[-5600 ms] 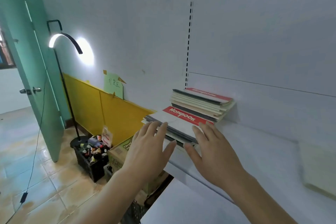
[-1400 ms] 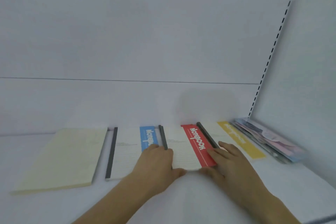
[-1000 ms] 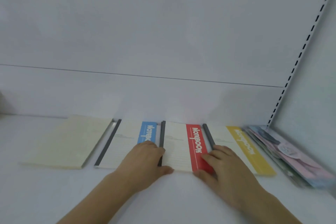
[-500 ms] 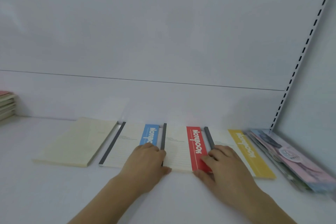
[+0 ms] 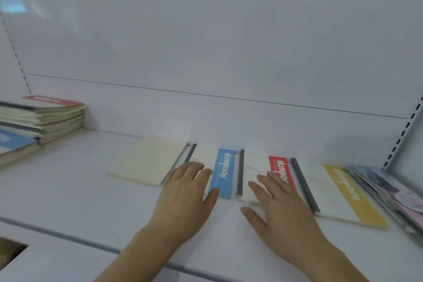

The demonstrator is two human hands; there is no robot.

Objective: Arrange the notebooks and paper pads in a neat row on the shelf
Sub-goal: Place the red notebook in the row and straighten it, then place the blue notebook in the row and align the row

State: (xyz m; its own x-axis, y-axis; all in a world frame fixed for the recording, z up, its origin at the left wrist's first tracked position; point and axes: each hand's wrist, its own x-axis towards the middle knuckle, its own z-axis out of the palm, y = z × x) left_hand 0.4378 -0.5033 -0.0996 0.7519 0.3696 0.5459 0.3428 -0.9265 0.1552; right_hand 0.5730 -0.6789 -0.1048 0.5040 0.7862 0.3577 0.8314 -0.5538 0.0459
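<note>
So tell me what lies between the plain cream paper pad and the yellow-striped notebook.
Head view: the blue-striped notebook, then the red-striped notebook, side by side.

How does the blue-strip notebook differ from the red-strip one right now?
The blue-strip notebook has a blue title band; the red-strip notebook has a red one. The left hand rests flat on the blue one, the right hand on the red one. The blue one lies next to the cream paper pad, the red one next to the yellow-strip notebook. Both lie flat with dark spines.
</note>
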